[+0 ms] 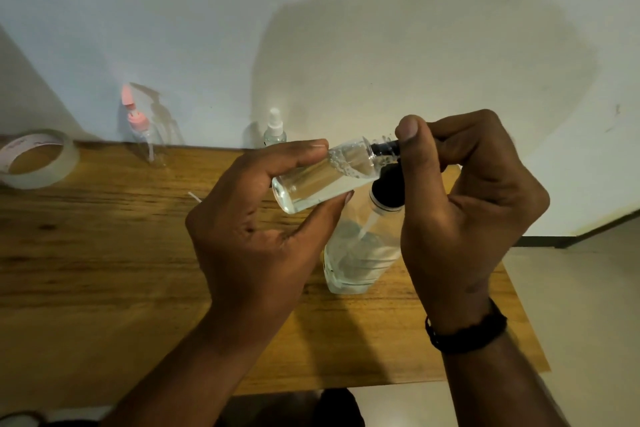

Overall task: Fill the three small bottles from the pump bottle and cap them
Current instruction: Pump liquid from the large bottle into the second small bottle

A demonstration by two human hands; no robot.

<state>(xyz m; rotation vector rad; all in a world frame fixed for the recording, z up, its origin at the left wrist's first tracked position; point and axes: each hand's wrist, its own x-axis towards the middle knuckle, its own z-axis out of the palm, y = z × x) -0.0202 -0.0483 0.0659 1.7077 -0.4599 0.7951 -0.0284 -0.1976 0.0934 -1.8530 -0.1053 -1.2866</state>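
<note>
Now small bottle (322, 177) clear, tilted, part-filled, bubbly.

No readable text anywhere here. The clear roll of tape with a pinkish printed core (36, 159), far left of the frame, carries marks too blurred to make out.

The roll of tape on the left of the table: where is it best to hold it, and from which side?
Probably from above: the roll of tape lies flat on the table, its open centre facing up. Pinch the wall of the ring, one finger inside the hole and the thumb outside.
</note>
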